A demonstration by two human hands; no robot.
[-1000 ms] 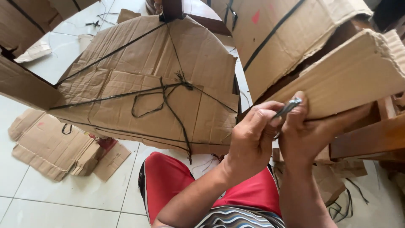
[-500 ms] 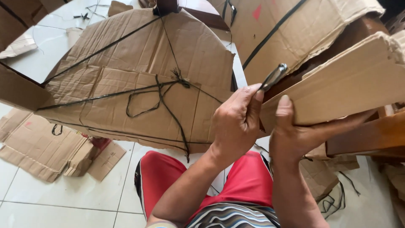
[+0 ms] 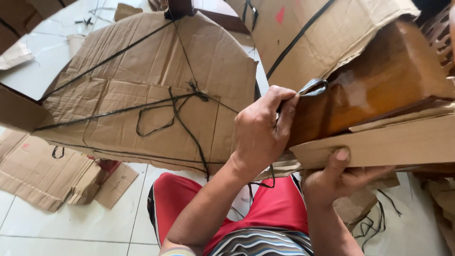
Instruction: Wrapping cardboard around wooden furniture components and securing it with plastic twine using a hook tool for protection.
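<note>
I see my left hand (image 3: 260,130) closed in a fist, its fingers (image 3: 284,111) curled tight around a black plastic strap (image 3: 313,86) at the edge of a polished brown wooden piece (image 3: 379,90). The strap loops just beyond those fingertips and lies against the wood. My right hand (image 3: 339,178) sits below and to the right of the left, palm up; its thumb presses on the face of a cardboard flap (image 3: 393,142) and the other fingers are spread under it, so the flap is pinched between thumb and fingers. The wooden piece lies directly above that flap, half wrapped in torn cardboard wrapping (image 3: 327,33) with another black strap across it. To the left of my left fingers stands a big cardboard-wrapped bundle (image 3: 142,95), tied with black straps that knot near its middle. Under both wrists I see red shorts (image 3: 275,208), and flattened cardboard scraps (image 3: 42,175) lie on the white tiled floor (image 3: 38,227) far to the left.
</note>
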